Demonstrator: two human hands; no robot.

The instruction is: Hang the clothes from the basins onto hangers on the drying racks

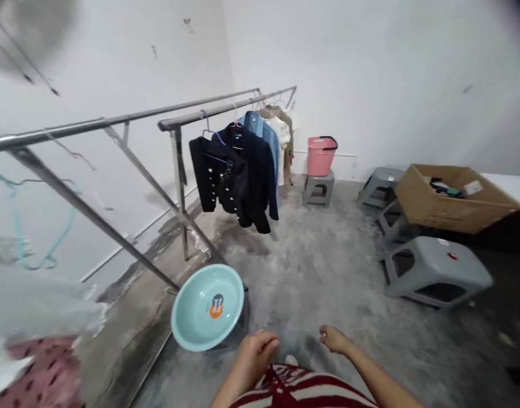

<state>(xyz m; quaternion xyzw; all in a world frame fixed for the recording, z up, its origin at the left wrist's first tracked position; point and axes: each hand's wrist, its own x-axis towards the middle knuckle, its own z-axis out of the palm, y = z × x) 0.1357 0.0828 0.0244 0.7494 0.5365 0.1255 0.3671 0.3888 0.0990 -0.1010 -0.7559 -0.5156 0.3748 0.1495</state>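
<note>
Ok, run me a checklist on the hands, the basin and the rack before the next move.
1. Left hand free: ok, fingers curled, nothing seen in it.
2. Right hand free: ok, curled, nothing seen in it.
3. Teal basin empty: ok, only a round sticker inside.
4. Basin lying flat: not ok, it stands tilted at the rack's foot.
5. Bare rail on the clothes rack: ok, beside the black jacket.
6. Cardboard box contents: cannot tell, mostly hidden.

Striped garment (302, 391) at lower frame edge: dark red with white bands. Forearms bare down to left hand (255, 351) and right hand (334, 338).
</note>
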